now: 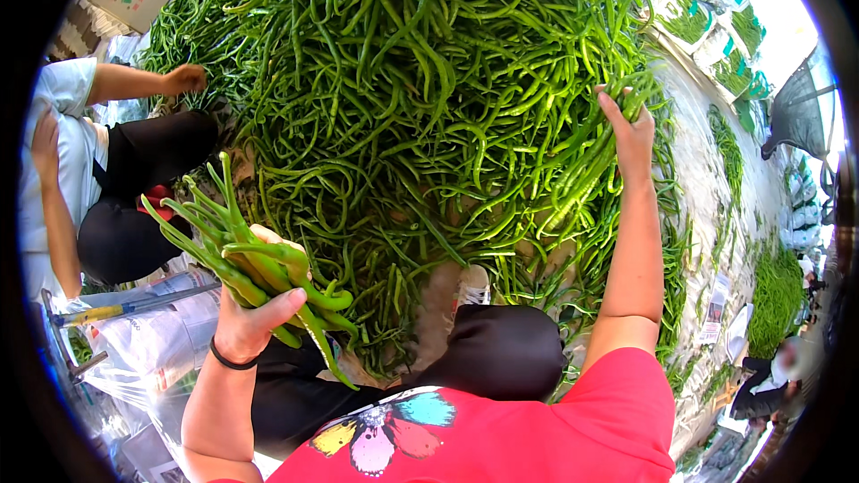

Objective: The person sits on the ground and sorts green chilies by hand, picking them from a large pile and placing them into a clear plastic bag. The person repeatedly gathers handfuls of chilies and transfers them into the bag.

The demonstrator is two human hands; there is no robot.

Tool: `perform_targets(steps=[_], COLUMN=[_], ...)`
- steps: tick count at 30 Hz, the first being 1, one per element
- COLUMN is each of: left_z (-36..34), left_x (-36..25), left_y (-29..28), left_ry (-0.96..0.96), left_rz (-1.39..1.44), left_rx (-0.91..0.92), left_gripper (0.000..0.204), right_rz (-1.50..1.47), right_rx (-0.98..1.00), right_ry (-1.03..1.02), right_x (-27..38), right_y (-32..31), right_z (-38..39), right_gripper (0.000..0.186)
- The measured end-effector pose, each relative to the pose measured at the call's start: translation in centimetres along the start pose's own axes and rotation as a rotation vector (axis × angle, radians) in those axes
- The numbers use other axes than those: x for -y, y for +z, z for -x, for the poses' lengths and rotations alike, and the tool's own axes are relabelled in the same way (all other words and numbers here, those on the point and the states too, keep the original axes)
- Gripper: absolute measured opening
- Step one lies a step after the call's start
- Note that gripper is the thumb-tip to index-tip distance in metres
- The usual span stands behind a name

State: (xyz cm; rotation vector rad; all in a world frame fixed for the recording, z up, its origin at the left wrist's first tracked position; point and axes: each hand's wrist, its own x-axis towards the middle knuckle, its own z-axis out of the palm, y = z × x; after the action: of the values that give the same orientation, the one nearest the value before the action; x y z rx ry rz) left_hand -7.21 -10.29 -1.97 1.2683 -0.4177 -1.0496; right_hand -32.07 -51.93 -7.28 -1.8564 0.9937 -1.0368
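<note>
Green peppers (420, 107) lie heaped ahead — right hand (633, 132), the nearer, clasping a bunch (583, 165) over the pile's right side, left hand (250, 315), well apart, gripping a bundle (255, 259) slanting forward-left.

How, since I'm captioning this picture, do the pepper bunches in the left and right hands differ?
The left bunch, in the left hand, looks larger and nearer the camera; the right bunch, in the right hand, looks smaller. The left bunch is near the body; the right bunch is farther out, over the heap. Both are long, green peppers.
</note>
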Motion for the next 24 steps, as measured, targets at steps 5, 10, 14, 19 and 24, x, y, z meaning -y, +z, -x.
perform_targets(steps=[5,10,14,19,24], left_z=[-0.3,-1.4,-2.2,-4.0,-4.9], left_x=[-0.2,-0.1,0.1,0.0,-0.2], left_y=[0.1,0.2,-0.1,-0.3,-0.3], left_ry=[0.009,-0.014,-0.048,-0.131,-0.105], left_rz=[0.023,0.012,-0.016,-0.068,-0.028], left_rx=[0.001,-0.024,-0.090,-0.149,-0.174], left_gripper=[0.054,0.051,0.049,0.052,0.049], right_rz=[1.001,1.220,1.377,1.607,1.548], right_rx=[0.328,0.503,0.641,0.801,0.753], right_ry=[-0.167,-0.515,-0.467,-0.440,-0.486], right_x=[-2.6,-14.2,-17.4,-17.9,-19.0], right_y=[2.5,7.4,10.3,10.2,9.1], right_z=[-0.6,-1.8,-4.1,-5.4,-5.2], right_gripper=[0.023,0.027,0.040,0.052,0.032])
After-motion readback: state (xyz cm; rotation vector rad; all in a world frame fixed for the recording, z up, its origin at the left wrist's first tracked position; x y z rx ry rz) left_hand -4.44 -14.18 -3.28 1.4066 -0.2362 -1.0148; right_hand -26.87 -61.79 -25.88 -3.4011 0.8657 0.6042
